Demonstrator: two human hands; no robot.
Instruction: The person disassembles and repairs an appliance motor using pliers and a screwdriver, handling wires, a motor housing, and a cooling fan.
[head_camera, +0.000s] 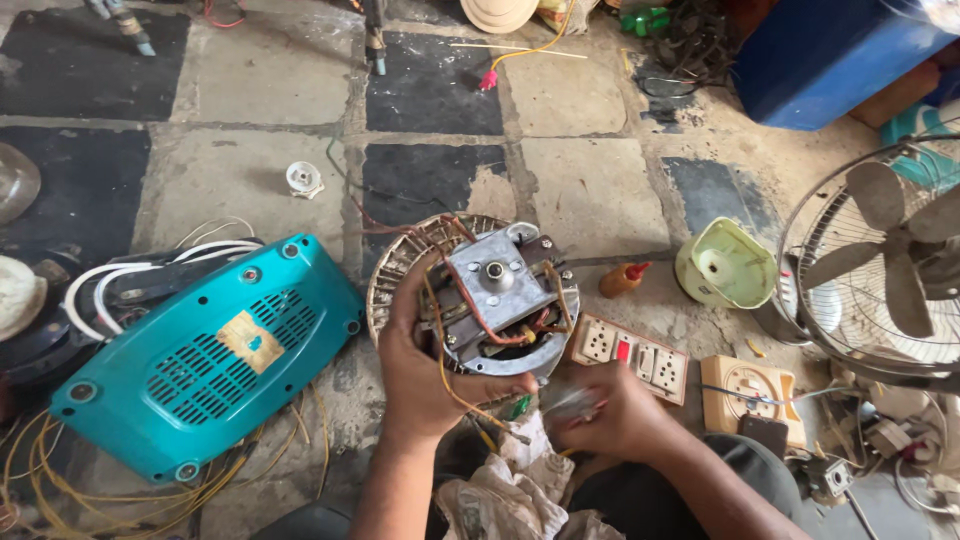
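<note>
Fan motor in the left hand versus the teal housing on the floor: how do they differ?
The fan motor is bare grey metal with exposed red and yellow wires; the teal housing is smooth plastic with vent slots. The motor is held up by the left hand; the housing lies on the floor, untouched. The housing looks larger. Both show screws.

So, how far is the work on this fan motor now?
Done: the motor is out, its wires bare. In hand: the left hand holds it up and the right hand grips a small tool below it. Left: the teal cover lies apart on the floor.
</note>
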